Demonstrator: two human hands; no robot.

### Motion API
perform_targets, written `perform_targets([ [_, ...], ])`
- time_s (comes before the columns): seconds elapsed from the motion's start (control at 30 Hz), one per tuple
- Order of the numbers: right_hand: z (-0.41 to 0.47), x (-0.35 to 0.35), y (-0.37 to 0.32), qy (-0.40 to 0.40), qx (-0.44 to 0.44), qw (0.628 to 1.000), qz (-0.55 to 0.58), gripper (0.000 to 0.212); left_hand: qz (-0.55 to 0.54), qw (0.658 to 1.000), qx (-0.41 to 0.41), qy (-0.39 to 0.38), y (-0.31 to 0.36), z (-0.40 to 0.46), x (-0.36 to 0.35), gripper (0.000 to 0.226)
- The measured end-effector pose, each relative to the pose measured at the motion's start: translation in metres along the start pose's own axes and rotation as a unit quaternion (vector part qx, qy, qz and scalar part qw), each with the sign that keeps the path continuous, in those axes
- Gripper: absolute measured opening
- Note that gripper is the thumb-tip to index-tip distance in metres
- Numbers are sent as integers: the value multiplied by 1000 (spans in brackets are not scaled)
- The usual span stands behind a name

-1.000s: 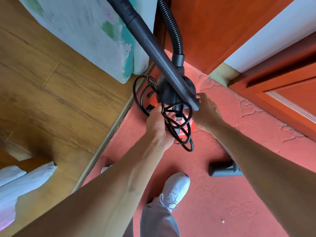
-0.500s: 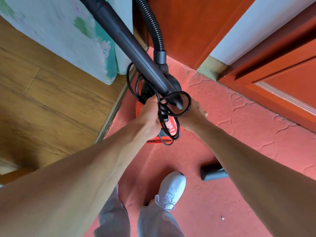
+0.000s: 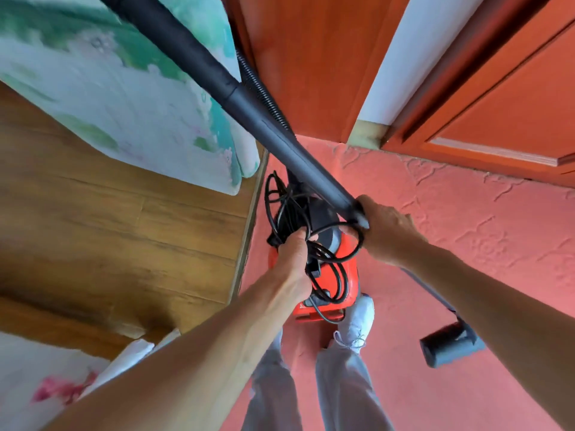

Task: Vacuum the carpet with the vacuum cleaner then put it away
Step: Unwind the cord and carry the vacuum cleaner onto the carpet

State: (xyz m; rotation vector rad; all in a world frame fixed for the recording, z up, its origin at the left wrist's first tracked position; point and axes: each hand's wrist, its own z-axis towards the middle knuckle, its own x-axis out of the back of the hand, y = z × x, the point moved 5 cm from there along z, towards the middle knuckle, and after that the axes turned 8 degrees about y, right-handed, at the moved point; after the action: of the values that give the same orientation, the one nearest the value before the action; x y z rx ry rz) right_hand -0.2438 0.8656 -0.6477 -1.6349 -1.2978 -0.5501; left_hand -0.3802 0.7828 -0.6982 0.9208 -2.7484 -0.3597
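**Both hands on the vacuum cleaner at the carpet's edge**

The left hand [image 3: 294, 255] has its fingers curled around a bundle of looped black power cord [image 3: 314, 244], holding it against the top of the red vacuum cleaner [image 3: 350, 275]. The body of the machine sits directly under that hand, on the pink carpet [image 3: 451, 213], close beside the metal strip where the carpet meets the wooden floor [image 3: 109, 228]. More loops of cord hang just beyond the left hand's knuckles and drape down over the red casing toward the person's feet.

The right hand [image 3: 384, 231] is closed around the lower end of the black wand [image 3: 249, 110], its thumb nail showing at the tube's tip. From that grip the wand rises away diagonally, up and to the left of both hands. The ribbed black hose [image 3: 264, 94] runs alongside it, behind the wand, down toward the front of the machine.

Below the right forearm, a dark floor nozzle [image 3: 448, 345] lies on the carpet, well apart from the machine. A white shoe [image 3: 357, 318] touches the rear of the red casing, just below the left hand. Beyond the hands stand an orange wooden door [image 3: 513, 104] and frame; left of the wand lies a floral mattress [image 3: 124, 104] on the wooden floor.
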Motion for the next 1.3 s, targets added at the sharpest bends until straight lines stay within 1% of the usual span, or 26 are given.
perform_targets([
  [0.07, -28, 25, -7, -3, -30, 999, 19, 25, 20, 1000, 11, 2, 0, -33, 9, 25],
  [0.17, -69, 62, -19, 5, -74, 996, 46, 29, 52, 999, 6, 4, 8, -85, 19, 28],
  [0.23, -96, 83, -28, 24, -109, 992, 64, 29, 74, 997, -1, -9, 15, -119, 26, 32],
  [0.4, -182, 109, -49, 70, -183, 977, 80, 22, 132, 989, -28, -56, 19, -211, 46, 26],
  [0.5, -237, 117, -60, 103, -191, 972, 91, 23, 159, 984, -47, -67, 8, -265, 66, 25],
  [0.57, -275, 124, -65, 114, -193, 970, 93, 25, 184, 978, -61, -80, -5, -294, 77, 30],
  [0.63, -306, 128, -69, 128, -187, 970, 89, 26, 212, 971, -60, -93, -18, -321, 86, 31],
  [0.73, -365, 136, -68, 158, -215, 957, 111, 28, 251, 959, -53, -125, -46, -362, 97, 36],
  [0.83, -425, 136, -53, 180, -263, 937, 143, 33, 298, 943, -76, -127, -78, -390, 108, 31],
  [0.97, -517, 122, -29, 192, -341, 899, 198, 31, 356, 917, -96, -153, -130, -426, 122, 26],
  [1.1, -622, 90, -1, 245, -405, 839, 268, 33, 434, 873, -123, -183, -198, -462, 140, 28],
  [1.2, -701, 63, 13, 278, -431, 803, 304, 33, 486, 838, -133, -209, -253, -492, 154, 24],
  [1.3, -780, 44, 22, 318, -466, 757, 330, 35, 534, 800, -152, -228, -310, -524, 167, 25],
])
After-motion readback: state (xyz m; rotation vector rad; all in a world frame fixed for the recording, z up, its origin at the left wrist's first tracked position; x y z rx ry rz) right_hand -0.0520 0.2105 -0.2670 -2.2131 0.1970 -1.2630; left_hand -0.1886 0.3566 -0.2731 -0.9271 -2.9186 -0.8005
